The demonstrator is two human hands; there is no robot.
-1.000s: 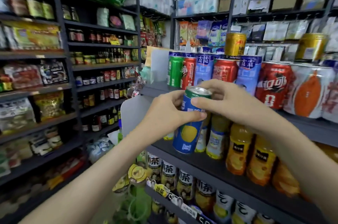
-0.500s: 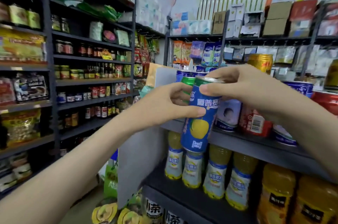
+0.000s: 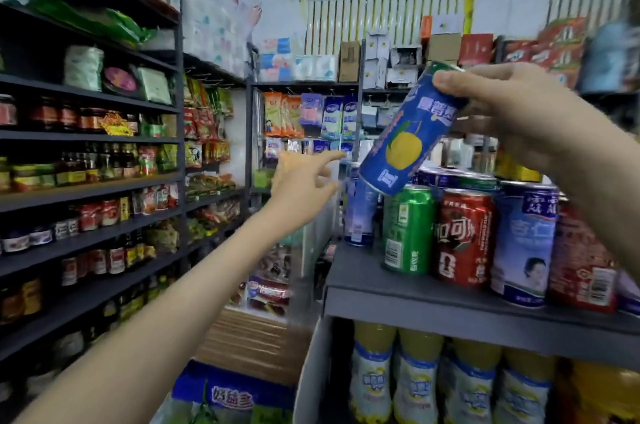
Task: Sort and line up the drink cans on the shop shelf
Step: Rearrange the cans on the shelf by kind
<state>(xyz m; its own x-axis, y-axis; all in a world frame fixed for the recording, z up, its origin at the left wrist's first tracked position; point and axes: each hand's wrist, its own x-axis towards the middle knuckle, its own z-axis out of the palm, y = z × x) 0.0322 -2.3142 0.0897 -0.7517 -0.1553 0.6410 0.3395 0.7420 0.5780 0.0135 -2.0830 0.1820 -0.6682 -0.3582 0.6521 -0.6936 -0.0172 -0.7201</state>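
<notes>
My right hand (image 3: 512, 111) grips the top of a tall blue can with a yellow fruit picture (image 3: 405, 139). The can hangs tilted in the air above the row of cans on the grey shelf (image 3: 415, 288). My left hand (image 3: 304, 181) is off the can, fingers spread, reaching toward the shelf's left end beside a pale blue can (image 3: 360, 212). On the shelf stand a green can (image 3: 408, 229), a red can (image 3: 462, 236) and a light blue can (image 3: 523, 250), with more cans behind them.
Yellow drink bottles (image 3: 415, 382) fill the shelf below. A long dark rack of jars and bottles (image 3: 86, 188) runs down the left side of the aisle. A blue carton (image 3: 232, 396) sits on the floor by the shelf's end panel. Boxes are stacked on top at the back.
My left hand has let go of the blue can and moved left. My right hand has lifted the can higher and to the right, tilting it. The view has risen.
</notes>
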